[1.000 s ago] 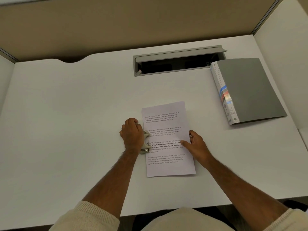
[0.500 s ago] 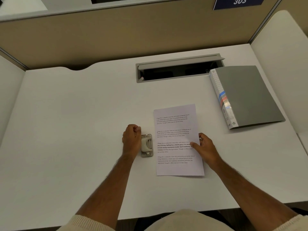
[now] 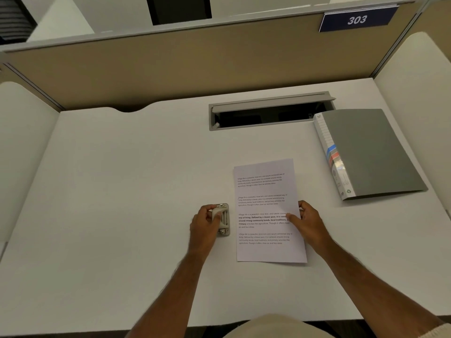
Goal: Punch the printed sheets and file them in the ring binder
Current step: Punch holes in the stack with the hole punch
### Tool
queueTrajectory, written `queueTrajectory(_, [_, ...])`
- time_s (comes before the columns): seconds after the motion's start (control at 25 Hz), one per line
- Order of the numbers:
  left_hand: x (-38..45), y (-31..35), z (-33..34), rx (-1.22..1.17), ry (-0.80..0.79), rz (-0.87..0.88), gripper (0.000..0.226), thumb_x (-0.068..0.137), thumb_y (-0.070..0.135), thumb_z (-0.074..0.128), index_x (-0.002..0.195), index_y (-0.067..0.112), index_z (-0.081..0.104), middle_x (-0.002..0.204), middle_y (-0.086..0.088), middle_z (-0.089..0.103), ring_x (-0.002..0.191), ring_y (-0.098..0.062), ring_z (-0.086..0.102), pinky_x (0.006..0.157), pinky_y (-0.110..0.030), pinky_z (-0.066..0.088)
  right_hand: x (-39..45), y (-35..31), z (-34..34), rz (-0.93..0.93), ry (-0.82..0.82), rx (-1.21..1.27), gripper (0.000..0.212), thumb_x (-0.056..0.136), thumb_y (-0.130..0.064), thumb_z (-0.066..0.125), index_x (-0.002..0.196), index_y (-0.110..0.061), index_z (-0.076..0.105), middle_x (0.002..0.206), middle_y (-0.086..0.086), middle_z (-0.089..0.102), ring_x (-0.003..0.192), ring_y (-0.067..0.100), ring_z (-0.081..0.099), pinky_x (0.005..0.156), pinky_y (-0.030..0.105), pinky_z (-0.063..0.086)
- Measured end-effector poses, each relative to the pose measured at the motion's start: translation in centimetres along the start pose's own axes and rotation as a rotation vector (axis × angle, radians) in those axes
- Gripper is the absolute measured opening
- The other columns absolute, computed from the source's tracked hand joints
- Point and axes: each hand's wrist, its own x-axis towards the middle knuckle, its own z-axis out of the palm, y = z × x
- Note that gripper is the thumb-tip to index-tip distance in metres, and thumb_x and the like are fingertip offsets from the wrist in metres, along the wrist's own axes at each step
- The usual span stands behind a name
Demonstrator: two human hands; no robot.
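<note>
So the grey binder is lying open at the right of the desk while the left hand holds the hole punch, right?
Not quite: the head view shows the grey binder lying closed at the right of the desk. The rest holds: the left hand does grip the hole punch.

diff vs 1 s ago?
The sheets came out of the hole punch and slid right; a gap now separates them. The left hand, which pressed the punch, now grips it. The right hand still pinches the sheets' right edge. The binder stayed closed.
</note>
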Motion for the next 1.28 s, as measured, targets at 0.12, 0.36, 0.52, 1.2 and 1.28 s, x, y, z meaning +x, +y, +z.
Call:
queueTrajectory(0.12, [0.2, 0.0, 0.0, 0.027, -0.016, 0.011, 0.026, 0.088, 0.046, 0.06, 0.114, 0.047, 0.061, 0.107, 0.011, 0.069, 0.1, -0.014, 0.068, 0.079, -0.041, 0.062, 0.2, -0.3, -0.1, -0.006, 0.001, -0.002, 0.029, 0.093, -0.017, 0.069, 0.12, -0.019, 0.058, 0.111, -0.003, 0.073, 0.089, 0.011, 0.074, 0.064, 0.019, 0.058])
queueTrajectory(0.36, [1.9, 0.9, -0.6, 0.081, 0.024, 0.014, 0.027, 0.09, 0.043, 0.057, 0.117, 0.046, 0.059, 0.108, 0.005, 0.066, 0.101, -0.019, 0.065, 0.084, -0.048, 0.06, 0.9, -1.0, 0.1, -0.002, 0.006, -0.014, 0.026, 0.094, -0.019, 0.068, 0.118, -0.02, 0.057, 0.109, -0.002, 0.072, 0.088, 0.012, 0.073, 0.062, 0.018, 0.056])
queueTrajectory(0.52, [4.8, 2.0, -1.9, 0.08, 0.062, 0.04, 0.03, 0.085, 0.048, 0.055, 0.114, 0.052, 0.057, 0.107, 0.002, 0.065, 0.099, -0.022, 0.066, 0.084, -0.05, 0.06, 1.7, -1.7, 0.4, 0.004, -0.002, -0.01, 0.024, 0.094, -0.019, 0.067, 0.116, -0.021, 0.057, 0.109, -0.003, 0.072, 0.09, 0.014, 0.073, 0.065, 0.02, 0.057])
queueTrajectory(1.2, [22.3, 10.7, -6.3, 0.144, 0.173, 0.106, 0.035, 0.085, 0.049, 0.055, 0.118, 0.039, 0.061, 0.112, -0.001, 0.069, 0.102, -0.023, 0.067, 0.088, -0.047, 0.06, 8.4, -5.5, 2.9, 0.015, -0.053, 0.067, 0.022, 0.094, -0.019, 0.068, 0.113, -0.022, 0.058, 0.111, -0.008, 0.073, 0.09, 0.009, 0.074, 0.07, 0.024, 0.06])
queueTrajectory(1.28, [24.1, 11.9, -6.4, 0.139, 0.184, 0.126, 0.033, 0.089, 0.044, 0.057, 0.119, 0.034, 0.063, 0.114, -0.002, 0.069, 0.101, -0.022, 0.069, 0.086, -0.046, 0.061, 9.1, -5.7, 3.1, 0.017, -0.058, 0.087, 0.022, 0.094, -0.018, 0.068, 0.114, -0.019, 0.058, 0.113, -0.006, 0.073, 0.092, 0.011, 0.075, 0.075, 0.029, 0.061])
